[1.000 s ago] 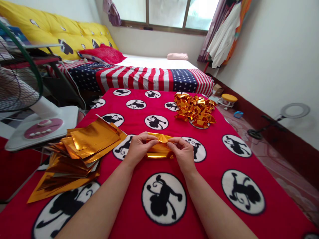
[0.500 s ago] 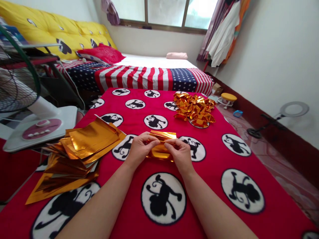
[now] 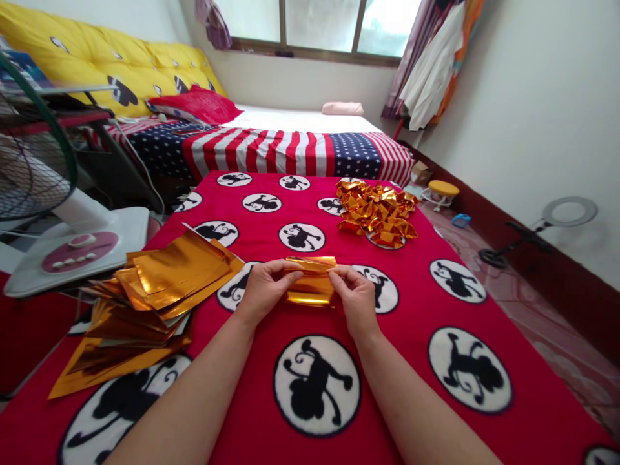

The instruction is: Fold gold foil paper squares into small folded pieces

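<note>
Between my two hands, a sheet of gold foil paper [image 3: 311,289] lies partly folded, with a crease running across it. My left hand [image 3: 269,284] pinches its left side between thumb and fingers. On the other side, my right hand [image 3: 355,292] pinches the right edge the same way. To the left lies an uneven stack of flat gold foil sheets [image 3: 179,268], some showing pale backs. Farther off at the right is a heap of folded gold foil pieces [image 3: 378,210].
Everything rests on a red cloth [image 3: 397,394] with monkey prints in white circles. A fan [image 3: 82,252] stands at the left edge. Beyond is a bed with a striped, starred cover [image 3: 271,152]. On the floor at right are a yellow stool [image 3: 443,188] and a ring light [image 3: 570,211].
My hands have moved apart from the middle of the foil sheet toward its left and right edges, uncovering more of its folded surface. The stack and the heap look the same.
</note>
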`<action>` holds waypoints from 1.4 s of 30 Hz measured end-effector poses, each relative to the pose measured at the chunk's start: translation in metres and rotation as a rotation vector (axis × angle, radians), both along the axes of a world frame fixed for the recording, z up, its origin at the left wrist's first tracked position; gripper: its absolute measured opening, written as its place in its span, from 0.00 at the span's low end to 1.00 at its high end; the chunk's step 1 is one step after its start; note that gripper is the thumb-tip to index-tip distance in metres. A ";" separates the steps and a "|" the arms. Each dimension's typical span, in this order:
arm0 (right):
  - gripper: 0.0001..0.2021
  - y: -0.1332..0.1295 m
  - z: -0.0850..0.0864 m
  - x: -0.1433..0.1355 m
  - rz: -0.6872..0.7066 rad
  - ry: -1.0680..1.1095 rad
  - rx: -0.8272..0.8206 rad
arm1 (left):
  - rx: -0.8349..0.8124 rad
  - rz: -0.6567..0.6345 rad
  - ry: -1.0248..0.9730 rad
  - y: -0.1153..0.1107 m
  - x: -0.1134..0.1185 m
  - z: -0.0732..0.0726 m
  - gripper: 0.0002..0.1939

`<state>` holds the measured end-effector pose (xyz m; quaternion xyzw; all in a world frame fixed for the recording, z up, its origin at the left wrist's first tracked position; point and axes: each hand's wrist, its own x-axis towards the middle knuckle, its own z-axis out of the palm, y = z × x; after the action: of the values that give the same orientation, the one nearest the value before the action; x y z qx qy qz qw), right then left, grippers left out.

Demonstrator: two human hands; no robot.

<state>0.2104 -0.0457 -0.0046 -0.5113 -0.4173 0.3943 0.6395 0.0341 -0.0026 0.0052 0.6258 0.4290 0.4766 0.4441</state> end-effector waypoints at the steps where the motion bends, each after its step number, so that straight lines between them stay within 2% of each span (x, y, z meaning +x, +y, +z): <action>1: 0.09 0.000 0.000 0.001 -0.003 0.000 0.006 | 0.001 -0.001 -0.007 0.000 0.000 0.000 0.10; 7: 0.10 0.000 0.001 0.000 -0.028 0.117 -0.006 | 0.082 -0.033 -0.072 0.001 0.000 0.003 0.08; 11: 0.12 0.002 0.001 0.000 -0.071 0.130 0.002 | 0.029 -0.031 -0.070 0.001 -0.002 0.001 0.09; 17: 0.12 0.002 -0.001 0.001 -0.083 0.155 0.007 | -0.093 0.035 -0.199 0.001 -0.001 0.000 0.12; 20: 0.12 0.002 -0.001 0.001 -0.089 0.155 0.008 | -0.080 0.000 -0.235 0.002 0.000 0.000 0.13; 25: 0.14 0.003 0.000 0.001 -0.119 0.143 0.029 | -0.107 -0.046 -0.261 0.003 -0.001 -0.002 0.22; 30: 0.16 0.003 0.000 0.000 -0.093 0.185 0.026 | -0.111 -0.041 -0.269 0.004 -0.002 -0.005 0.18; 42: 0.13 0.002 0.001 0.000 -0.062 0.218 0.028 | -0.102 -0.021 -0.264 0.005 -0.001 -0.004 0.15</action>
<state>0.2102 -0.0435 -0.0040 -0.4693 -0.3347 0.4217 0.6999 0.0332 0.0021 0.0009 0.5388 0.3838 0.5278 0.5328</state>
